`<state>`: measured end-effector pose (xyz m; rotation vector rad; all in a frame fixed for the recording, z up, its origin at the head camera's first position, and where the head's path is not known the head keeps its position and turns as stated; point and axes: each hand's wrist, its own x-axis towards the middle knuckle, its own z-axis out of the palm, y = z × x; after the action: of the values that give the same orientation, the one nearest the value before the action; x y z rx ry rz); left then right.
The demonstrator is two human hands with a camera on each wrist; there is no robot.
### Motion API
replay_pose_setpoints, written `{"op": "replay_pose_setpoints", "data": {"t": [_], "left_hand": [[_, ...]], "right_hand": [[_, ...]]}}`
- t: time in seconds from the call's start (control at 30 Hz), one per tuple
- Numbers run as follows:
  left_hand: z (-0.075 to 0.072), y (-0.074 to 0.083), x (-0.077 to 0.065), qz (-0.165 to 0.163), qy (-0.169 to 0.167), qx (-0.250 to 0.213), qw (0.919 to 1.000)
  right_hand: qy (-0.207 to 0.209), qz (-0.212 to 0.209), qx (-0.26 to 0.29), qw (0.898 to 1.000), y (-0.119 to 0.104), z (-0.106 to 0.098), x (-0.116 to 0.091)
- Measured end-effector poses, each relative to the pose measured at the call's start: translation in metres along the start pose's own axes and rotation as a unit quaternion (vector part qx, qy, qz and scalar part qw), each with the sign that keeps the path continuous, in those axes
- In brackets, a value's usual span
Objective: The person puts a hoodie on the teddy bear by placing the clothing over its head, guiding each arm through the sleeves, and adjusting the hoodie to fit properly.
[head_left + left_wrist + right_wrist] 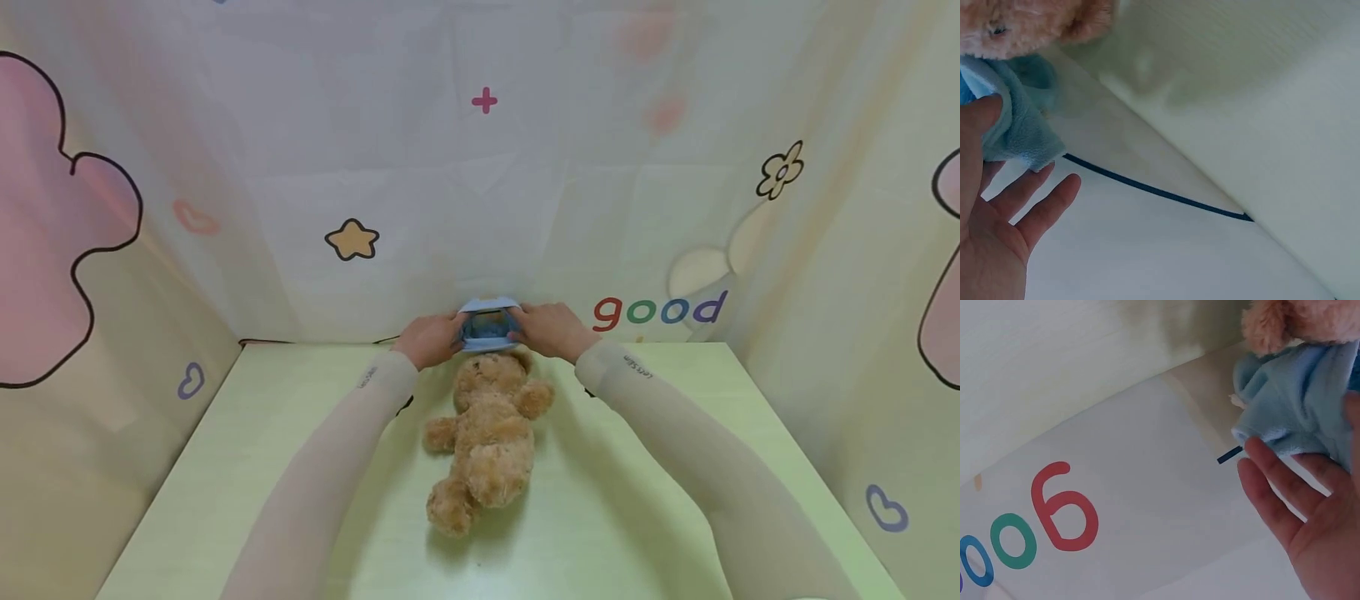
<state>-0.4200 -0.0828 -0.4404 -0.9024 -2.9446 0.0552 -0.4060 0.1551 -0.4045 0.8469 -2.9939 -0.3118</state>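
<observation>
A light-brown teddy bear point(495, 425) lies on its back on the table, its head toward the back wall. Just beyond its head, a small light-blue fleece doll's garment point(489, 343) is spread with its opening facing the wearer. My left hand point(432, 337) pinches the garment's left edge between thumb and fingers, and my right hand point(553, 327) does likewise on the right edge. Both wrist views show soft blue cloth point(1025, 128) under the thumb, with the outer fingers extended. The bear's furry head point(1316, 322) is close to the cloth; whether they touch is unclear.
The pale green table point(225, 483) ends at a white printed curtain point(420, 167) right behind the garment. Side curtains point(847, 333) flank the table. Coloured letters point(660, 311) are printed to the right of my right hand.
</observation>
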Motion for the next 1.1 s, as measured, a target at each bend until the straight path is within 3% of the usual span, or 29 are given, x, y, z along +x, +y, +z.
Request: {"op": "replay_pose_setpoints", "data": {"t": [0.23, 0.33, 0.47, 0.57, 0.8, 1.1], "left_hand": [[0.018, -0.002, 0.000, -0.001, 0.001, 0.008, 1.0000], [0.024, -0.003, 0.000, -0.009, 0.005, 0.008, 0.9999], [0.026, -0.003, 0.003, -0.022, 0.033, 0.008, 0.9992], [0.028, -0.001, 0.006, -0.019, 0.051, 0.015, 0.9984], [0.050, 0.000, 0.003, -0.007, 0.022, 0.027, 0.9994], [0.072, 0.002, 0.002, 0.016, 0.007, 0.035, 0.9992]], "right_hand": [[-0.016, -0.018, 0.005, 1.000, 0.002, 0.009, 0.005], [0.039, -0.032, -0.039, 0.998, 0.002, 0.014, 0.009], [0.125, -0.025, -0.083, 0.988, 0.005, 0.022, 0.015], [0.148, -0.019, -0.104, 0.983, 0.006, 0.031, 0.016], [0.095, -0.046, -0.129, 0.986, 0.002, 0.054, 0.012], [0.046, -0.048, -0.114, 0.991, 0.003, 0.078, 0.003]]}}
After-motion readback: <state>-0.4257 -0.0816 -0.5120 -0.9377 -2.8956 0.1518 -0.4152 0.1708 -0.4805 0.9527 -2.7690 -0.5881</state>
